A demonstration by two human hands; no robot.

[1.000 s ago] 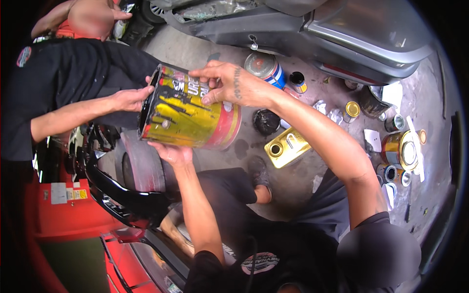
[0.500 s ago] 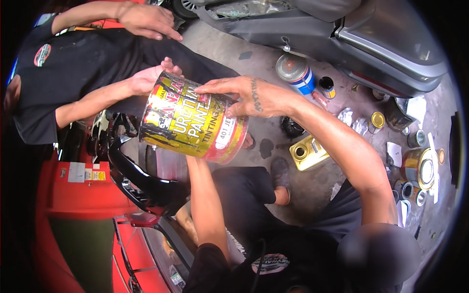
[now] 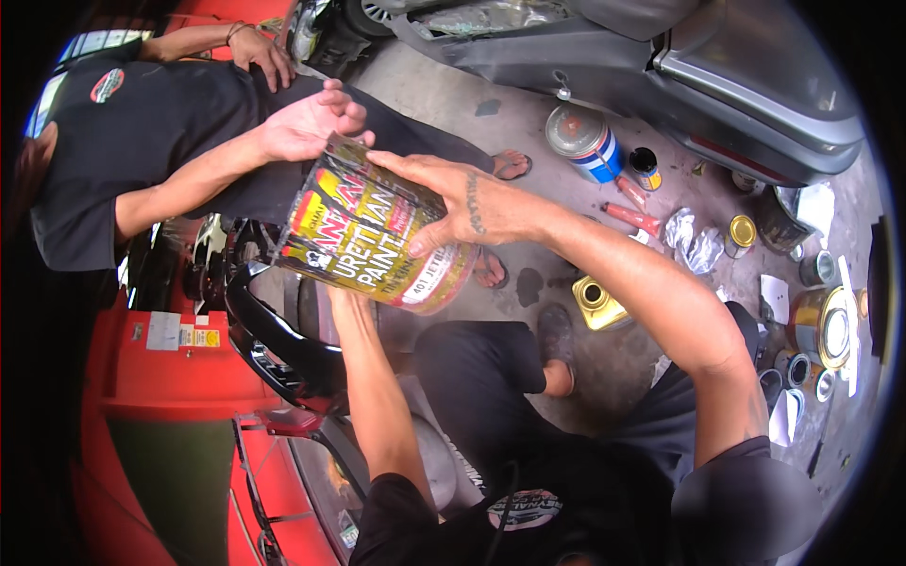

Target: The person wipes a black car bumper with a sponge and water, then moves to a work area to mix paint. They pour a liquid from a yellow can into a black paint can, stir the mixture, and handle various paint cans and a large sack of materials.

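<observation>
The left hand was hidden behind the can (image 3: 382, 241), and the top edge cut off part of the wheel (image 3: 376, 12).

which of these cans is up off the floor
The yellow can, held tilted with the right hand on its side. The others, such as the blue-and-white can and black can, are down on the floor.

Smooth metal under a semi-glossy yellow-and-red printed skin on the paint can (image 3: 344, 250), broken by dark streaks; bright, shiny metal on the gold tin (image 3: 607, 317). Satin-smooth grey on the bumper (image 3: 755, 104), high gloss on the black trim (image 3: 288, 363), matt cloth on the trousers (image 3: 472, 368). Crinkled, foil-like scraps (image 3: 703, 250), flat matt paper (image 3: 775, 300), dull stained floor (image 3: 425, 90).
</observation>
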